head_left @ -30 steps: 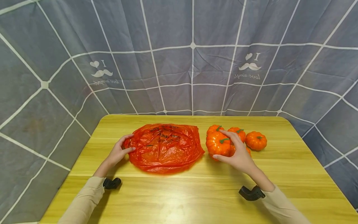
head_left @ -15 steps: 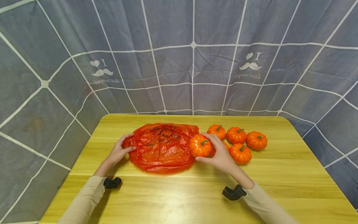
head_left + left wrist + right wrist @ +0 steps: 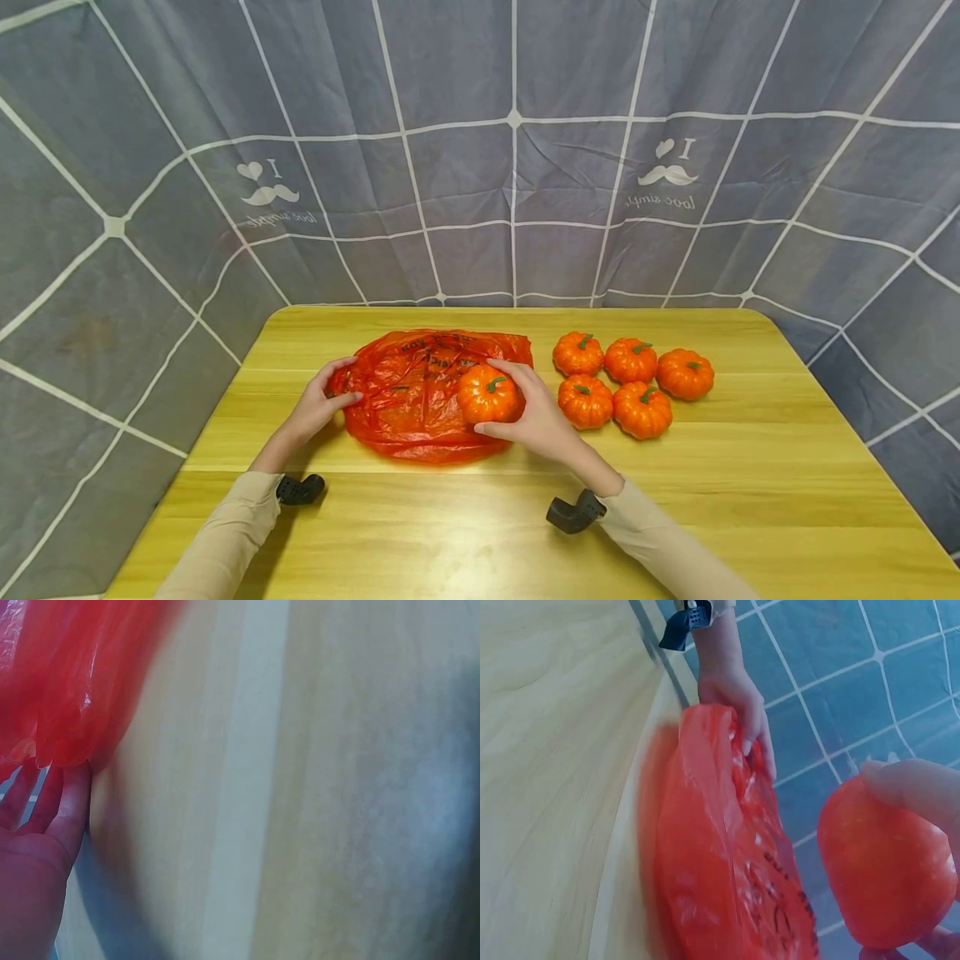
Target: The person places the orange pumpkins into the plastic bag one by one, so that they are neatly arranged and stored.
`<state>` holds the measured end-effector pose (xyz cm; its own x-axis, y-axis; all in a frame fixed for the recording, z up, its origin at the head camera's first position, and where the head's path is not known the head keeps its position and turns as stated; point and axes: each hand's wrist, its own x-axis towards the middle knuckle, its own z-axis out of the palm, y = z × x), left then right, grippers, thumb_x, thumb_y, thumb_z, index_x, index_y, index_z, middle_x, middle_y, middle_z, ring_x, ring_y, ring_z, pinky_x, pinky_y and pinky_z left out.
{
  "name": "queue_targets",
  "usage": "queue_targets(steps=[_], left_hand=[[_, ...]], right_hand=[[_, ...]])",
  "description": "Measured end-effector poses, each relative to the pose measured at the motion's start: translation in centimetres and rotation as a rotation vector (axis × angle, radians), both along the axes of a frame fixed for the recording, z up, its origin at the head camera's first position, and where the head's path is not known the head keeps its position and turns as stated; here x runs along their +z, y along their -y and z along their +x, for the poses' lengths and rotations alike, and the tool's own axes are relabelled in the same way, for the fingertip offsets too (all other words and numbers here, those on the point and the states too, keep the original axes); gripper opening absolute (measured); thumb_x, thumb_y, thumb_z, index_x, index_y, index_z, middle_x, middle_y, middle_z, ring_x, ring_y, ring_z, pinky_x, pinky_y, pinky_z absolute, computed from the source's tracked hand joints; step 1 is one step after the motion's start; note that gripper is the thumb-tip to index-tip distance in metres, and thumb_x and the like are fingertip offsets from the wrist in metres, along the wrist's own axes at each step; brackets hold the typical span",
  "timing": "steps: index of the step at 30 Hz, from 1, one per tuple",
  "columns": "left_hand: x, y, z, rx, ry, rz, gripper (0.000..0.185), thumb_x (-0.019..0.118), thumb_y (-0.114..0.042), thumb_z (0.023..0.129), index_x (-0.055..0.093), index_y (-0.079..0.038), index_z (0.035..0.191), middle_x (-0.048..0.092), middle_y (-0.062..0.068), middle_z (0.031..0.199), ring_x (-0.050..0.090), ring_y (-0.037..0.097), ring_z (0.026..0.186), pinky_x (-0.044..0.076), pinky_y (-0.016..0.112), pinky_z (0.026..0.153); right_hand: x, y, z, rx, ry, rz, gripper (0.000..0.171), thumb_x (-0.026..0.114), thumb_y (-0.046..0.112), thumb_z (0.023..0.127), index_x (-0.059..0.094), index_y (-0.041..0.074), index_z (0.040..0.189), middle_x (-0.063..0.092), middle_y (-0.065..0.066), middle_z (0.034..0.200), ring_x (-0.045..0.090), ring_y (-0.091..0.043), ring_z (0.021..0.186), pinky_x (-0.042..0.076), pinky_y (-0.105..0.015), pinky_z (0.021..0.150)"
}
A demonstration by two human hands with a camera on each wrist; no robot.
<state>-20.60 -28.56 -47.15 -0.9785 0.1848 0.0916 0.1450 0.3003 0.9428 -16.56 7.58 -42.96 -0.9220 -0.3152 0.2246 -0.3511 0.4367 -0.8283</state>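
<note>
Held pumpkin (image 3: pixel 486 400) & R hand (image 3: pixel 546 427) hide pt of the bag (image 3: pixel 420 408); its print (image 3: pixel 433 362) is too crumpled to read in full, contents unclear. In L wrist cam, L hand (image 3: pixel 311 415) is cut by the left edge, some fingertips lost behind the bag, whose top-rt side blurs. R wrist cam's rt edge crops R hand. Sleeves (image 3: pixel 217 533) run off head cam's bottom.

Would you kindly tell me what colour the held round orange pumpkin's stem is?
The pumpkin has a green stem, best seen in the head view.
</note>
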Motion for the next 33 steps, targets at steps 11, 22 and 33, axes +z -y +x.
queue_targets(steps=[11, 22, 33], left_hand=[[0.2, -0.1, -0.1, 0.011, 0.001, -0.012, 0.061, 0.061, 0.001, 0.088, 0.034, 0.006, 0.142, 0.036, 0.03, 0.144, 0.046, -0.007, 0.108, 0.041, 0.004, 0.087], [0.2, 0.0, -0.1, 0.0, 0.01, -0.01, 0.063, 0.062, 0.001, 0.088, 0.032, 0.005, 0.144, 0.035, 0.029, 0.146, 0.046, -0.003, 0.111, 0.041, 0.005, 0.087], [0.2, 0.0, -0.1, 0.014, 0.021, -0.022, 0.062, 0.062, 0.001, 0.088, 0.033, 0.005, 0.143, 0.035, 0.027, 0.147, 0.042, 0.03, 0.126, 0.038, 0.003, 0.089]], right_hand=[[0.3, 3.0, -1.4, 0.056, -0.015, 0.02, 0.085, 0.087, 0.031, 0.066, 0.047, 0.024, 0.14, 0.049, -0.004, 0.137, 0.048, -0.029, 0.126, 0.049, -0.052, 0.093], [1.0, 5.5, -3.3, 0.083, -0.04, 0.051, 0.085, 0.088, 0.027, 0.064, 0.049, 0.019, 0.138, 0.051, -0.009, 0.134, 0.052, -0.029, 0.12, 0.048, -0.05, 0.095], [1.6, 8.0, -5.7, 0.092, 0.006, 0.081, 0.087, 0.088, 0.026, 0.064, 0.046, 0.015, 0.14, 0.049, -0.012, 0.138, 0.05, -0.031, 0.123, 0.048, -0.05, 0.097]])
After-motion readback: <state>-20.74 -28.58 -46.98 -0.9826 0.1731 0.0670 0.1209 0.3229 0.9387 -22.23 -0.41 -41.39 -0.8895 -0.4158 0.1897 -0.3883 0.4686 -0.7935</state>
